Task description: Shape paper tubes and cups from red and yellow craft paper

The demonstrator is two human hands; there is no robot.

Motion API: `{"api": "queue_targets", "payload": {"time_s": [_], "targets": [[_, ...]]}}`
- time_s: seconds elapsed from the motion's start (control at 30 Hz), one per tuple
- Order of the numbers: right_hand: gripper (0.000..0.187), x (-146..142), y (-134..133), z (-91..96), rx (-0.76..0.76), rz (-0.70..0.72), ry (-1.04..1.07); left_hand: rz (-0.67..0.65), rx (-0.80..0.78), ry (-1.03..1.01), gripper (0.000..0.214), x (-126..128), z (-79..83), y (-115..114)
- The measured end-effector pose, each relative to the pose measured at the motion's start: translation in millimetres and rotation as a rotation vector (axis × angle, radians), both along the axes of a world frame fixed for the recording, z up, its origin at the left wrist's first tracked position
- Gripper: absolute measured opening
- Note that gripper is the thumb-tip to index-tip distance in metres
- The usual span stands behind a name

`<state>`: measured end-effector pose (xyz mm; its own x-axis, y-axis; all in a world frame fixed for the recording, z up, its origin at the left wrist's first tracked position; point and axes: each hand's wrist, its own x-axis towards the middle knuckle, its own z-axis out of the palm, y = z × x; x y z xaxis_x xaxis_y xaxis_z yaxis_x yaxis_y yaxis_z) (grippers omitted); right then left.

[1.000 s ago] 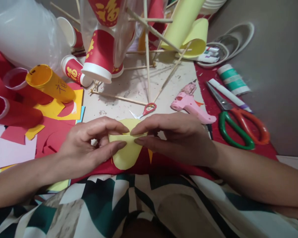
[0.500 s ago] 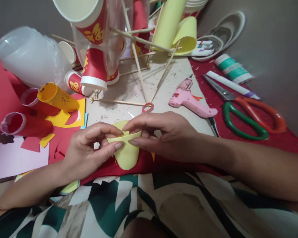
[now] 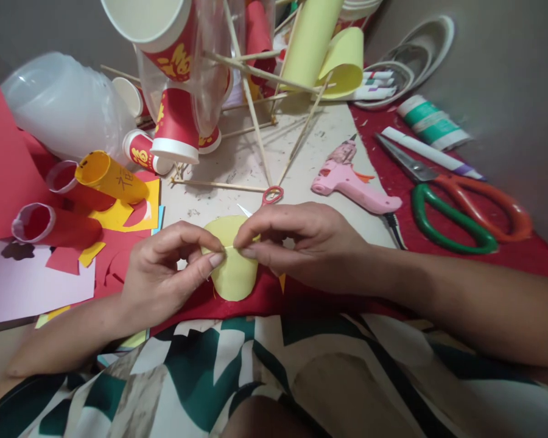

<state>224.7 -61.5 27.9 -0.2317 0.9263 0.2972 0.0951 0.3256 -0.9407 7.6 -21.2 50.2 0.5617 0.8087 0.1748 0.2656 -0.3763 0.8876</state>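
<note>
The left hand [image 3: 173, 264] and right hand [image 3: 308, 243] are pinching the yellow paper [image 3: 234, 278] across its middle — both grips closed on it, nearly meeting. They're holding it over red cloth [image 3: 274, 304], small scissors [image 3: 265, 199] lying just beyond.

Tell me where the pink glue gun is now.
In the head view, the pink glue gun lies right of centre, mostly on the pale board, just beyond the right hand and left of the big scissors.
</note>
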Motion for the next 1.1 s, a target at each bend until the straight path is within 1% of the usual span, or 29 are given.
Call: {"api": "queue_targets", "payload": {"time_s": [0.1, 0.3, 0.43, 0.53, 0.77, 0.87, 0.97, 1.1], "targets": [[0.016, -0.1, 0.8, -0.8, 0.042, -0.003, -0.018, -0.005, 0.006, 0.026, 0.006, -0.3, 0.7, 0.1], [0.011, 0.2, 2.7, -2.4, 0.137, -0.017, -0.047, 0.005, 0.031, 0.066, 0.01, -0.2, -1.3, -0.8], [0.014, 0.2, 2.1, -3.6, 0.107, -0.021, -0.041, -0.003, 0.053, 0.04, 0.015, 0.5, -2.3, -0.8], [0.012, -0.2, 0.7, -3.5, 0.079, -0.033, -0.057, -0.018, 0.059, 0.014, 0.018, 0.2, -3.1, -0.6], [0.011, 1.2, -1.2, -1.2, 0.141, -0.02, -0.197, -0.022, 0.061, 0.011, 0.009, -1.2, -4.5, 0.3], [0.01, 2.8, -1.1, -2.1, 0.168, -0.025, -0.235, -0.023, 0.051, 0.043, 0.007, -2.0, -3.4, -0.3], [0.009, 4.1, -0.9, -4.2, 0.239, -0.037, -0.261, -0.018, 0.09, 0.085, 0.008, -2.4, -1.9, -1.1], [0.007, 4.6, -0.4, -7.3, 0.308, -0.061, -0.305, -0.043, 0.179, 0.133, 0.011, -2.3, -0.4, -0.8]]}}
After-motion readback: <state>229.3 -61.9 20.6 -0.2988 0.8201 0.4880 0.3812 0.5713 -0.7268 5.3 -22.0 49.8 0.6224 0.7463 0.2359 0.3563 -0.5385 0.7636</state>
